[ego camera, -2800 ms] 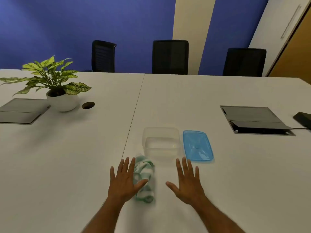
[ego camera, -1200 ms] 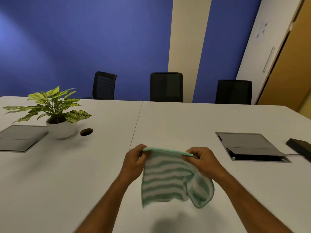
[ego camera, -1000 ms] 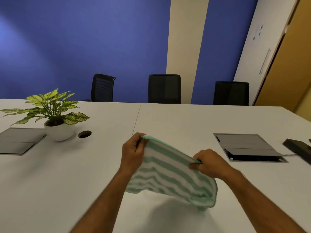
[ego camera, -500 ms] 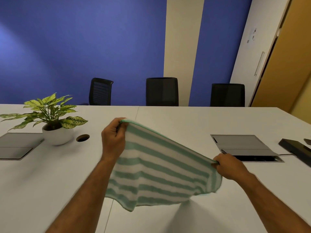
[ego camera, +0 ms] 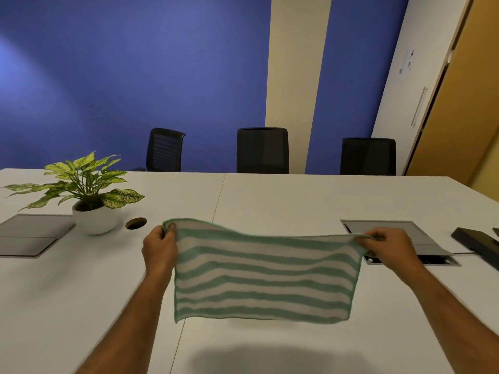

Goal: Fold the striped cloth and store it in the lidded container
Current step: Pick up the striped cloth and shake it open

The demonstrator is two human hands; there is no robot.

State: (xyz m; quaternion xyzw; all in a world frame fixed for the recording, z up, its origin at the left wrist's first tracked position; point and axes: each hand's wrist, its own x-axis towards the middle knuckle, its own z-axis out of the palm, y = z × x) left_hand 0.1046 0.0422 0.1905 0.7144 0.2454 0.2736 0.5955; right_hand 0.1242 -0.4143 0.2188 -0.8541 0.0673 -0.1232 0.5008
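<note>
The green-and-white striped cloth (ego camera: pixel 263 276) hangs spread flat in the air above the white table (ego camera: pixel 297 201). My left hand (ego camera: pixel 159 245) pinches its upper left corner. My right hand (ego camera: pixel 388 247) pinches its upper right corner. The top edge is stretched nearly level between them and the lower edge hangs free, casting a shadow on the table. The clear container and its blue lid are not visible; the cloth covers the part of the table in front of me.
A potted plant (ego camera: pixel 86 193) in a white bowl stands at the left beside a round cable hole (ego camera: pixel 135 223). Grey floor-box covers lie at the far left (ego camera: pixel 29 234) and right (ego camera: pixel 397 238). A black device (ego camera: pixel 475 242) sits at the right edge. Three black chairs line the far side.
The crumpled cloth was picked up off the table and opened out. My hands moved apart and levelled, so the cloth now hangs fully spread. The view tilted up.
</note>
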